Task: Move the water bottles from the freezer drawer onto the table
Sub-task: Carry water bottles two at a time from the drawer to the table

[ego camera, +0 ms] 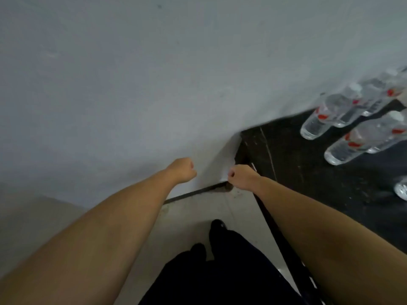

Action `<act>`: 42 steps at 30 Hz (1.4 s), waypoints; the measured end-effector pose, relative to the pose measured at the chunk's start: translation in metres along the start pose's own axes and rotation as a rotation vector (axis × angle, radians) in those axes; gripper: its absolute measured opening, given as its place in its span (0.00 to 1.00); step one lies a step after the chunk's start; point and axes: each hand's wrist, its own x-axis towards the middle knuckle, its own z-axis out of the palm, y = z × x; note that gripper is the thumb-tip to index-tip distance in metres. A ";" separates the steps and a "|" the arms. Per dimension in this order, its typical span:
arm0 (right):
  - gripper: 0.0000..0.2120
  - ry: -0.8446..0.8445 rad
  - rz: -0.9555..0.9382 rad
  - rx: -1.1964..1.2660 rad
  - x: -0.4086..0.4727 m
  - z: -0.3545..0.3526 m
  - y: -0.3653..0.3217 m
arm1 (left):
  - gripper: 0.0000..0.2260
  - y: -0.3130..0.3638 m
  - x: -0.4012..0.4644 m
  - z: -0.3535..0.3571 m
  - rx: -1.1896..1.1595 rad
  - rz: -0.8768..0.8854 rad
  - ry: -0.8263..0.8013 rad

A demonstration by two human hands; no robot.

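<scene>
Both bare forearms reach out, each grip curled empty, beside black table (308, 172) bearing water bottles (352, 139).

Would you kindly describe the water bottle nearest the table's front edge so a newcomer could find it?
Start at the dark speckled table against the pale grey wall on the right. A cluster of clear plastic water bottles with red labels stands at its far end. Apart from them, the lone clear bottle is cut off by the picture's right edge, with no label showing.

Dim, flat, greyish light; soft motion blur throughout, wide-angle bending toward the edges.
</scene>
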 end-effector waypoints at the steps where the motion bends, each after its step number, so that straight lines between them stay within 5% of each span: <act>1: 0.11 -0.018 -0.038 -0.036 0.004 0.003 -0.011 | 0.04 -0.015 -0.008 0.000 -0.030 -0.045 0.027; 5: 0.10 -0.120 -0.216 -0.222 0.016 0.008 -0.052 | 0.01 -0.062 -0.044 0.004 -0.170 -0.221 0.115; 8: 0.16 -0.160 -0.358 -0.335 0.022 0.011 -0.081 | 0.14 -0.086 -0.076 0.020 -0.293 -0.380 0.200; 10: 0.16 -0.163 -0.462 -0.403 0.026 0.015 -0.102 | 0.14 -0.096 -0.097 0.034 -0.354 -0.480 0.236; 21: 0.12 -0.411 -0.934 -0.755 -0.015 0.109 -0.172 | 0.16 -0.093 -0.221 0.141 -0.733 -0.979 0.448; 33: 0.15 -0.562 -1.245 -1.001 -0.145 0.231 -0.193 | 0.17 -0.075 -0.349 0.256 -0.970 -1.293 0.613; 42: 0.14 -0.602 -1.473 -1.147 -0.312 0.359 -0.143 | 0.16 -0.045 -0.508 0.407 -1.052 -1.526 0.731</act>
